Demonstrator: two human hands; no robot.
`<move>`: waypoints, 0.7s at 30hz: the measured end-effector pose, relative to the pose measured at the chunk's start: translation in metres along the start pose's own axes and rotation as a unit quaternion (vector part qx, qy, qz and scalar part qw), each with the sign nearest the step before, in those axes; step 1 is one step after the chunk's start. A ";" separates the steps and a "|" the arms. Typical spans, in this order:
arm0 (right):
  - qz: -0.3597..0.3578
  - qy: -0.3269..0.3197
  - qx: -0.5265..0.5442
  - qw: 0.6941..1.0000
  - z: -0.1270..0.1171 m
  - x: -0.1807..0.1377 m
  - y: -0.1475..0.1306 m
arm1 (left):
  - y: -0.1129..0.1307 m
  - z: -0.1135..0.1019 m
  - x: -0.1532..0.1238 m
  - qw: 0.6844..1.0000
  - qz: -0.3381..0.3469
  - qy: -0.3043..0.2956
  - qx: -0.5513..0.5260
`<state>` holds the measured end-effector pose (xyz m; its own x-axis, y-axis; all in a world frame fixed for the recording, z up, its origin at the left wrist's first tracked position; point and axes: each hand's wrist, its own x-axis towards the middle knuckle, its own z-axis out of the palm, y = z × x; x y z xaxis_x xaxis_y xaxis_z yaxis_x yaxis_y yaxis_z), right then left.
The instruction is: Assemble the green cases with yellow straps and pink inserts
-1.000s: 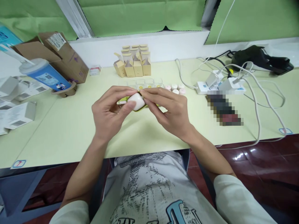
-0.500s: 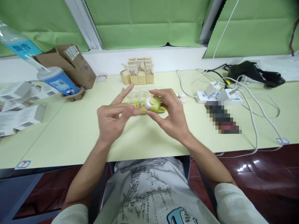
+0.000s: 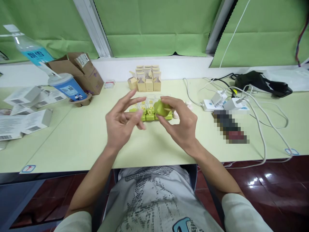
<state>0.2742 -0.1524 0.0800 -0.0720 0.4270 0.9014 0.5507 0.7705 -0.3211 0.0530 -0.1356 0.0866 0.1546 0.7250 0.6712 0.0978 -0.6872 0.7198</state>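
Observation:
My right hand (image 3: 182, 125) pinches a glossy green rounded plastic piece (image 3: 160, 108) between thumb and fingertips, above the table. The side turned to me is smooth and green; its far side is hidden. My left hand (image 3: 119, 124) is raised to its left, fingers spread and holding nothing, slightly blurred. Just beyond and below both hands, several small green pieces (image 3: 150, 117) stand in rows, with clear-topped pieces bearing yellow marks (image 3: 143, 103) behind them. Pale rounded pieces (image 3: 175, 114) lie by my right fingers, partly covered by the hand.
Open small yellow cartons (image 3: 149, 84) stand at the back. On the left are white boxes (image 3: 36, 120), a blue cup (image 3: 70, 87), a bottle (image 3: 36, 53) and a brown cardboard box (image 3: 93, 80). A power strip (image 3: 210, 104) with looping white cables (image 3: 259, 120) occupies the right.
The green piece has turned in my right hand, so its white rounded end no longer shows. My left hand has drawn back from it to the left. The view has tilted slightly upward.

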 end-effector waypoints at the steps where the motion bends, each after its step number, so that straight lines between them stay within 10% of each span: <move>1: -0.005 0.000 -0.012 1.000 -0.001 0.001 0.002 | -0.001 -0.001 0.000 1.000 0.005 0.022 0.009; 11: -0.019 -0.125 -0.001 0.992 0.012 -0.008 0.003 | -0.007 0.003 0.001 0.993 -0.029 -0.103 0.055; 21: 0.014 -0.121 0.000 0.993 -0.001 -0.001 0.006 | -0.064 -0.072 -0.024 0.950 -0.248 -0.030 0.185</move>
<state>0.2787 -0.1484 0.0774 -0.2539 0.5491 0.7962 0.5551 0.7569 -0.3450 -0.0277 -0.1059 0.0371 0.0544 0.9677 0.2463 0.5111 -0.2389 0.8256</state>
